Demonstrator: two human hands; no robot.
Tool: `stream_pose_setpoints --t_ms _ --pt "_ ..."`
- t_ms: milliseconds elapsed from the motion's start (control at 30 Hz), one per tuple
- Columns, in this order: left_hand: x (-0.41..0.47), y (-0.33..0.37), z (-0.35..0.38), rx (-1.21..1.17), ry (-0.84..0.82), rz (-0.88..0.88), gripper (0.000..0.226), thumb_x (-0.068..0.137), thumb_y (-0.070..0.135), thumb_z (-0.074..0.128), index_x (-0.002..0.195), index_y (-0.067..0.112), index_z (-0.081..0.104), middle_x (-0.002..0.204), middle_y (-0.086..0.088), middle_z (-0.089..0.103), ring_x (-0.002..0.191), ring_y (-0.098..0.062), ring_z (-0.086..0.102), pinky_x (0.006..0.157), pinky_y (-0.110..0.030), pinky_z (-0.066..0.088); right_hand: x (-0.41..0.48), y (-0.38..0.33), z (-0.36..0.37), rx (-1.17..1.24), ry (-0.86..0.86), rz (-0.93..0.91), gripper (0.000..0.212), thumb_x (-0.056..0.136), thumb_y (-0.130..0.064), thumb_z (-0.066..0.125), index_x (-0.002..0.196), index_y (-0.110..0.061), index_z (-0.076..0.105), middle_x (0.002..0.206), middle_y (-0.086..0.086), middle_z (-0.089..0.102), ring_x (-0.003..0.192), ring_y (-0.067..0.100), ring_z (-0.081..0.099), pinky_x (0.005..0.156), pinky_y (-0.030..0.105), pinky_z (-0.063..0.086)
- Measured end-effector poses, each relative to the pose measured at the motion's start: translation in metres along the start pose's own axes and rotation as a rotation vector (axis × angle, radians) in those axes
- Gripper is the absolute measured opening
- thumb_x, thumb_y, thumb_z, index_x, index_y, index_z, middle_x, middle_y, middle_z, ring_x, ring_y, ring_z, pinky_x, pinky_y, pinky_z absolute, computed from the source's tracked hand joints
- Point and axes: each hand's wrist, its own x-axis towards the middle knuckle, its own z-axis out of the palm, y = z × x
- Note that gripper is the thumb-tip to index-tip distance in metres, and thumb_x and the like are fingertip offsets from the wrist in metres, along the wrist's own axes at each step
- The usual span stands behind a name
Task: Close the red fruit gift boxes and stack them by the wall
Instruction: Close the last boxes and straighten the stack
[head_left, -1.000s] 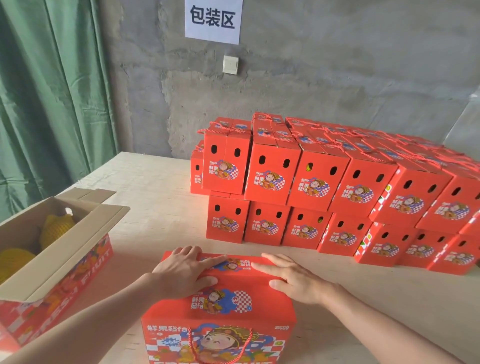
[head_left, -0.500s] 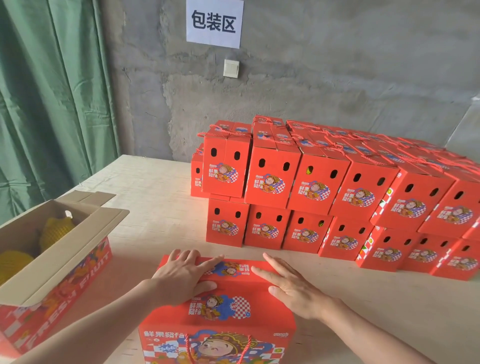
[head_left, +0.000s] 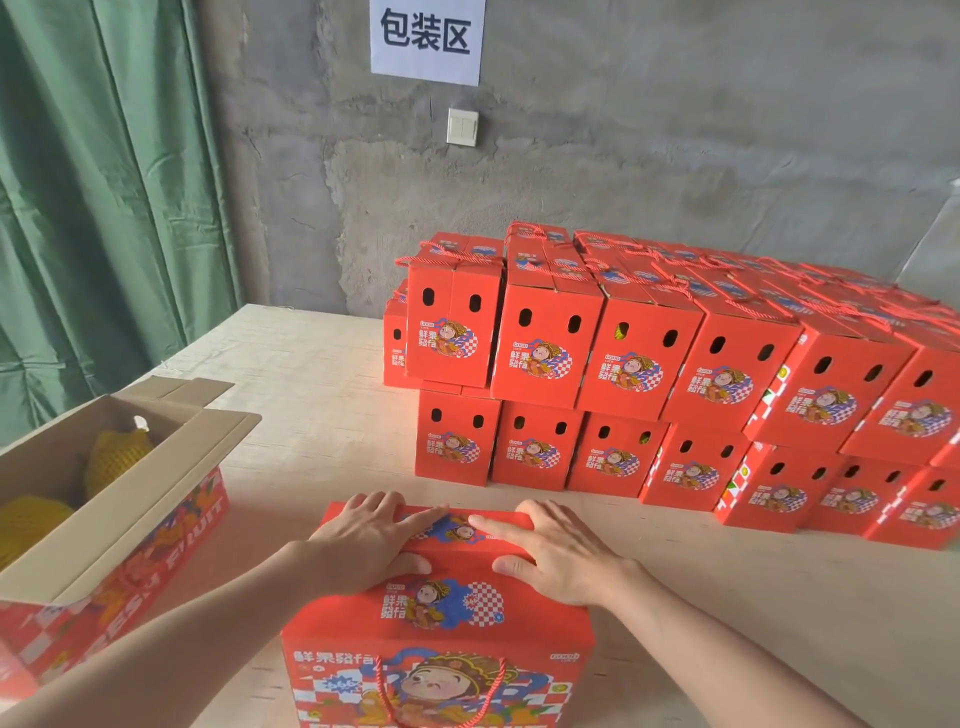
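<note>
Risk check: gift box (head_left: 441, 623) sits at 6 o'clock on the tabletop (head_left: 311, 389), well apart from the stack (head_left: 649, 364) at 1–3 o'clock by the wall. Left hand (head_left: 371, 540) and right hand (head_left: 550, 558) lie flat on its top flaps. Grip is wide, fingers straight, pressing and holding nothing. Likely failure: flaps not locked, so they spring up on release. Uneven push could crease the lid. Stack's upper row overhangs at its left end, so a careless placement there could tip it.
</note>
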Motion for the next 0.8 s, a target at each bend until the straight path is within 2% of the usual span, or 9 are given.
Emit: stream_pose_setpoints --t_ms 100,167,267,367,500,667,800 --pt "-0.004 -0.014 -0.008 -0.018 -0.078 0.089 0.080 0.074 0.080 0.002 0.147 0.046 -0.007 0.145 0.000 0.029 0.132 -0.019 0.032 0.112 -0.035 0.025 -0.001 0.000 -0.001 -0.012 0.007 -0.008 0.049 0.090 -0.069 0.018 0.132 -0.068 -0.008 0.140 0.011 0.032 0.128 0.027 0.030 0.109 0.043 0.024" --pt "-0.011 -0.028 -0.008 -0.049 -0.091 0.120 0.070 0.079 0.079 0.006 0.143 0.054 -0.009 0.148 0.004 0.024 0.135 -0.016 0.028 0.114 -0.034 0.021 -0.002 0.000 -0.001 -0.013 0.012 -0.007 0.050 0.088 -0.070 0.016 0.133 -0.067 -0.007 0.141 0.011 0.031 0.130 0.027 0.029 0.110 0.044 0.024" --pt "-0.021 -0.042 -0.004 -0.175 -0.097 0.087 0.054 0.084 0.076 0.017 0.131 0.071 -0.009 0.141 0.005 0.026 0.129 -0.013 0.031 0.109 -0.028 0.026 -0.001 0.000 0.000 -0.008 0.019 -0.004 0.052 0.088 -0.071 0.015 0.135 -0.067 -0.004 0.143 0.010 0.030 0.132 0.027 0.027 0.110 0.044 0.023" --pt "-0.022 -0.041 -0.002 -0.203 -0.087 0.068 0.051 0.084 0.076 0.018 0.128 0.074 -0.007 0.136 0.004 0.029 0.126 -0.013 0.031 0.108 -0.027 0.029 0.000 0.001 0.002 -0.001 0.020 -0.008 0.052 0.082 -0.075 0.010 0.131 -0.069 -0.008 0.143 0.009 0.030 0.132 0.027 0.027 0.110 0.045 0.023" --pt "-0.023 -0.039 -0.005 -0.172 -0.088 0.071 0.055 0.083 0.074 0.017 0.133 0.068 -0.004 0.142 0.002 0.028 0.130 -0.014 0.028 0.111 -0.029 0.026 0.000 0.003 0.002 0.000 0.039 -0.023 0.053 0.082 -0.074 0.010 0.132 -0.069 -0.008 0.142 0.009 0.031 0.132 0.026 0.027 0.110 0.042 0.022" --pt "-0.028 -0.049 -0.010 -0.203 -0.186 0.101 0.058 0.088 0.066 0.018 0.137 0.054 -0.011 0.156 0.008 0.011 0.142 -0.008 0.011 0.116 -0.026 0.015 -0.001 0.003 0.003 0.007 0.048 -0.028 0.053 0.080 -0.076 0.009 0.130 -0.070 -0.008 0.141 0.009 0.032 0.130 0.026 0.029 0.109 0.042 0.023" --pt "-0.028 -0.049 -0.012 -0.117 -0.162 0.082 0.076 0.078 0.076 0.008 0.144 0.043 -0.011 0.156 0.008 0.012 0.140 -0.009 0.015 0.115 -0.025 0.016 -0.001 0.002 0.001 0.019 0.043 -0.018 0.054 0.080 -0.075 0.010 0.132 -0.068 -0.005 0.143 0.009 0.031 0.131 0.027 0.027 0.109 0.043 0.023"
